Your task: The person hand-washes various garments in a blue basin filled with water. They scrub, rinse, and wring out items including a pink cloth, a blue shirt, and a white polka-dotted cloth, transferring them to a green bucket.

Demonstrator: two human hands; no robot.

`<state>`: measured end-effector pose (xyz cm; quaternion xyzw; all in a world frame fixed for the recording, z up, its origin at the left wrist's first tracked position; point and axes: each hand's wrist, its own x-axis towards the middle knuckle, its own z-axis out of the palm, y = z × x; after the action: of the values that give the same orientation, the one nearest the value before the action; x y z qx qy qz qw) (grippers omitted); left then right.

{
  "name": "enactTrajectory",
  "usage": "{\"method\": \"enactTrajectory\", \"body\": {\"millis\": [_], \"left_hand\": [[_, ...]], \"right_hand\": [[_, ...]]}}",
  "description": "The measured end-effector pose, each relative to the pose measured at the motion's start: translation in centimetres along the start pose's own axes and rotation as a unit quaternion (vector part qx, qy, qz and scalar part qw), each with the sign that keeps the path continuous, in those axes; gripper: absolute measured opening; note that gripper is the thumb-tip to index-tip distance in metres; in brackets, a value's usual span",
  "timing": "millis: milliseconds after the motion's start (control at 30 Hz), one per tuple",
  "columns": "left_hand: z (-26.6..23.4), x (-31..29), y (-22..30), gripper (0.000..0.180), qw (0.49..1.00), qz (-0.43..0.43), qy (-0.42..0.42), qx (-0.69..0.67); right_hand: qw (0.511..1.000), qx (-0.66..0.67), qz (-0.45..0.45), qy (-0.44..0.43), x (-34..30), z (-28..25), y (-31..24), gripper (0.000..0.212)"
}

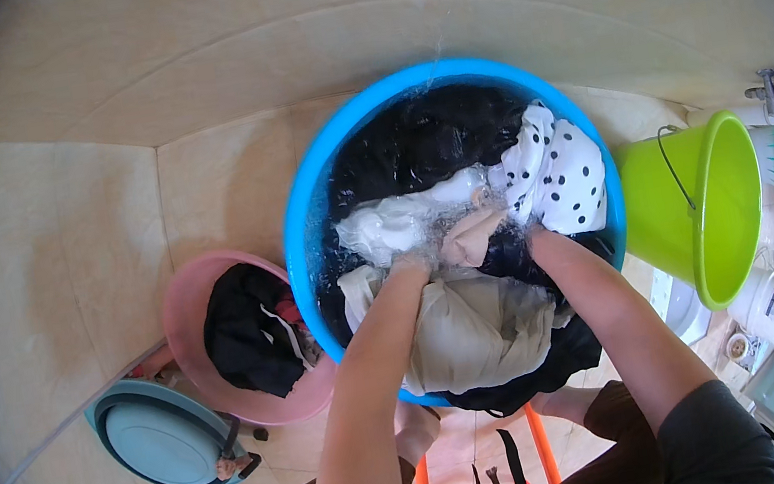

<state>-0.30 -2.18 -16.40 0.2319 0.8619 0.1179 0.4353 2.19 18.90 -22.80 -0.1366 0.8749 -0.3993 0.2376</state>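
Both my arms reach down into a large blue tub (295, 206) of water and wet clothes. My left hand (413, 261) is sunk among white cloth (387, 230) and a beige garment (478, 334); its fingers are hidden by water and fabric. Beside a white garment with black dots (571, 174), my right hand (536, 237) is also under, its fingers out of sight. A pinkish-beige piece (470, 237) lies between the hands amid splashing water. Black cloth (427, 139) fills the far part of the tub, and more dark cloth hangs over the near rim.
On the left stands a pink basin (179, 305) with a black garment (249, 330); a blue-grey basin (160, 440) is beside it. A lime-green bucket (660, 209) leans at the right, below a wall tap (770, 90). A tiled wall rises behind the tub.
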Motion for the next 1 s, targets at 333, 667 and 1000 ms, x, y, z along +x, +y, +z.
{"method": "enactTrajectory", "body": {"millis": [333,667,1000], "left_hand": [[-5.5,-5.9,2.4,0.037,0.962,-0.062,0.13,-0.231],[-14.8,-18.0,4.0,0.026,0.874,0.071,0.267,-0.4],[-27.3,-31.9,14.3,0.024,0.728,0.195,0.31,-0.58]], "right_hand": [[0.991,0.105,-0.04,0.078,0.1,-5.6,-7.4,0.029],[0.926,0.363,-0.002,0.102,-7.8,-19.6,-24.0,0.024],[0.84,0.412,-0.234,0.265,-14.5,-29.9,-38.3,0.025]]}}
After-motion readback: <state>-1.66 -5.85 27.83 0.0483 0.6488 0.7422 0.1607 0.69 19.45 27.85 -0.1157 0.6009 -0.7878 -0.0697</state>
